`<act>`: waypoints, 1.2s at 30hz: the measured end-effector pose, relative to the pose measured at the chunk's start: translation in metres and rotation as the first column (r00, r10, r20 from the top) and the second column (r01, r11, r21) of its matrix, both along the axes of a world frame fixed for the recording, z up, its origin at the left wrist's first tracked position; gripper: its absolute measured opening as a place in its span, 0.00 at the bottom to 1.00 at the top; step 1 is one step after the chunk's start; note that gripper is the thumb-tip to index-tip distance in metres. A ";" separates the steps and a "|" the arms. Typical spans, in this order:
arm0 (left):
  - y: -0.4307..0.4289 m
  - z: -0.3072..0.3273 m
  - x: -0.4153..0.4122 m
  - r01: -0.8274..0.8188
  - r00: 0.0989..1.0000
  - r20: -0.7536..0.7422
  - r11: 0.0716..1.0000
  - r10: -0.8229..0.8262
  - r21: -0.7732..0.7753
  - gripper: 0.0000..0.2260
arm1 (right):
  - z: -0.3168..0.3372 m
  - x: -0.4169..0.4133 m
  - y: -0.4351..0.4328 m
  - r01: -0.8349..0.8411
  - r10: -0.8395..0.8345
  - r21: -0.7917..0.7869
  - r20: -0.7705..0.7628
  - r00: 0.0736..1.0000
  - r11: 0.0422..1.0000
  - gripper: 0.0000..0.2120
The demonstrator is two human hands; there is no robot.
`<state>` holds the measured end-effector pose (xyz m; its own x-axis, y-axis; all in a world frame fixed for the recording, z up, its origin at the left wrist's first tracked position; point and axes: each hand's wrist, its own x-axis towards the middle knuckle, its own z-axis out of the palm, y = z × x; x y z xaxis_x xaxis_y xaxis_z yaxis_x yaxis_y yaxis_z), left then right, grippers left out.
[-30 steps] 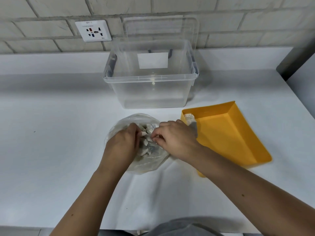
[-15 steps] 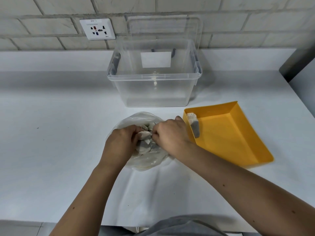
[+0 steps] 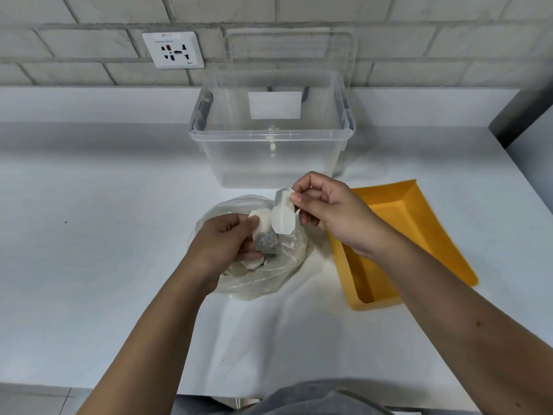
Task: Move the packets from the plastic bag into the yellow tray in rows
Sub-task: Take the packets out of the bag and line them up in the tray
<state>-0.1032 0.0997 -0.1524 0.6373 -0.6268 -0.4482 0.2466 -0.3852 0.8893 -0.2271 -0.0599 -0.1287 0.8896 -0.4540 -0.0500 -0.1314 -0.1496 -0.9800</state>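
A clear plastic bag (image 3: 270,278) full of white and grey packets lies on the white table in front of me. My right hand (image 3: 329,211) pinches one white packet (image 3: 283,217) by its top corner and holds it hanging above the bag. My left hand (image 3: 221,244) rests at the bag's mouth with its fingers closed on another packet (image 3: 264,239), white with a grey end. The yellow tray (image 3: 419,229) sits just right of the bag, partly hidden by my right hand and forearm. The packet seen earlier in the tray's near left corner is hidden.
A large clear storage box (image 3: 270,151) with its lid leaning behind it stands against the back, just beyond the bag. A wall socket (image 3: 173,50) is on the brick wall at left. The table's right edge (image 3: 526,163) runs past the tray.
My right hand has come up out of the bag with a white packet in its fingers. My left hand has lifted a second packet at the bag's mouth.
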 end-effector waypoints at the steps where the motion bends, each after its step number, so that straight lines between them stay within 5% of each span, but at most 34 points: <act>1: 0.000 0.000 -0.001 -0.009 1.000 -0.013 1.000 0.009 0.001 0.11 | 0.000 0.002 0.001 -0.007 0.008 -0.049 0.011 1.000 0.999 0.03; 7: 0.004 0.010 -0.001 -0.006 0.995 -0.099 1.000 0.006 0.001 0.11 | 0.003 0.013 0.006 -0.209 0.206 -0.023 -0.080 0.975 0.978 0.02; 12: 0.006 0.013 -0.001 -0.029 0.981 -0.195 0.998 0.019 -0.051 0.14 | -0.014 0.023 0.009 -0.134 0.095 -0.223 -0.175 0.980 0.966 0.02; 18: 0.016 0.004 0.003 -0.050 0.969 0.246 0.997 0.033 0.065 0.03 | -0.026 0.028 0.023 -0.086 0.051 -0.188 -0.183 0.982 0.978 0.03; 22: 0.021 0.002 0.008 -0.093 0.857 0.516 0.982 -0.006 0.166 0.04 | -0.036 0.027 0.024 -0.312 0.117 -0.538 -0.365 0.924 0.783 0.07; 25: 0.020 0.000 0.007 -0.090 0.841 0.540 0.976 -0.031 0.197 0.04 | -0.038 0.028 0.025 -0.417 0.059 -0.724 -0.464 0.884 0.549 0.09; 29: 0.019 -0.003 0.008 -0.074 0.851 0.523 0.976 -0.045 0.204 0.06 | -0.043 0.030 0.028 -0.418 -0.031 -0.835 -0.458 0.888 0.359 0.10; 34: 0.021 -0.006 0.009 -0.065 0.874 0.484 0.976 -0.046 0.210 0.08 | -0.052 0.034 0.032 -0.392 -0.085 -0.862 -0.438 0.895 0.323 0.08; 36: 0.022 -0.005 0.010 -0.065 0.886 0.463 0.976 -0.040 0.208 0.07 | -0.049 0.031 0.027 -0.357 -0.064 -0.822 -0.427 0.902 0.444 0.07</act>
<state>-0.0936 0.1217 -0.1578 0.8111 -0.5412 -0.2216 -0.1657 -0.5761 0.8004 -0.1958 -0.0327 -0.1781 0.9527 -0.3028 -0.0255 -0.3020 -0.9340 -0.1908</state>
